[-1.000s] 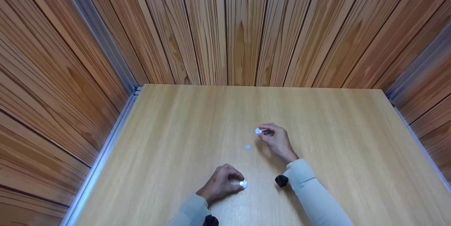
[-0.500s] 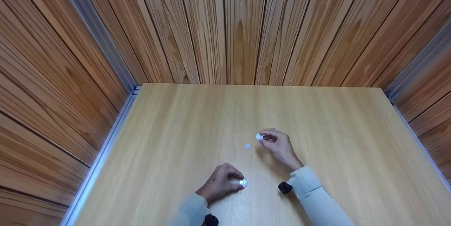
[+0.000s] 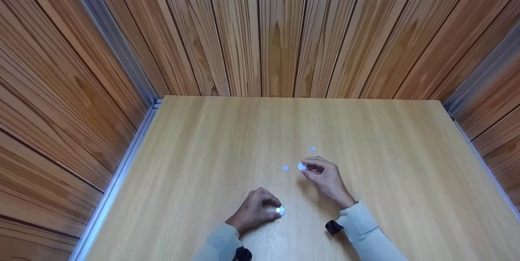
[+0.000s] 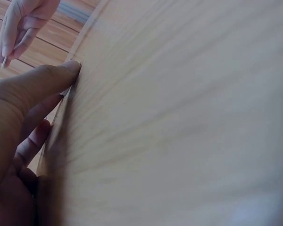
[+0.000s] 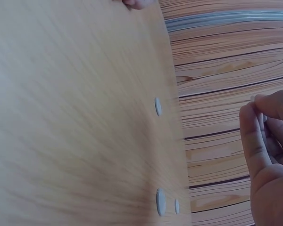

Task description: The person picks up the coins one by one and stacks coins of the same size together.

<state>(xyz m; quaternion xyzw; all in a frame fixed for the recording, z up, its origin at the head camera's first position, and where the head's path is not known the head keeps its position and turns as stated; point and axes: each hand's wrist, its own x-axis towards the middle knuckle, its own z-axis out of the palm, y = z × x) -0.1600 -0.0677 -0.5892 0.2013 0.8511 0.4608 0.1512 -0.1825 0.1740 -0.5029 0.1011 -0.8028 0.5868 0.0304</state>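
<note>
My right hand [image 3: 325, 177] pinches a thin white disc [image 3: 302, 166] between thumb and fingers, held above the table. In the left wrist view that disc [image 4: 4, 62] is seen edge-on. Low and near the front, my left hand [image 3: 254, 211] has thumb and index finger around a small white disc [image 3: 280, 210] at the tabletop; whether it is one disc or a stack is unclear. Beside the right hand lies a small pale disc [image 3: 285, 168], and another disc [image 3: 313, 148] lies beyond it. The right wrist view also shows a larger disc [image 5: 161, 202] flat on the table.
The pale wooden table [image 3: 203, 143] ends at a back wall of wooden planks [image 3: 260, 33]. Grey metal rails [image 3: 118, 179] run along its sides. Dark wrist devices [image 3: 334, 227] sit at both sleeves.
My right hand, with its white disc, has come back toward the front and slightly right, uncovering a pale disc behind it. The left hand has stayed in place.
</note>
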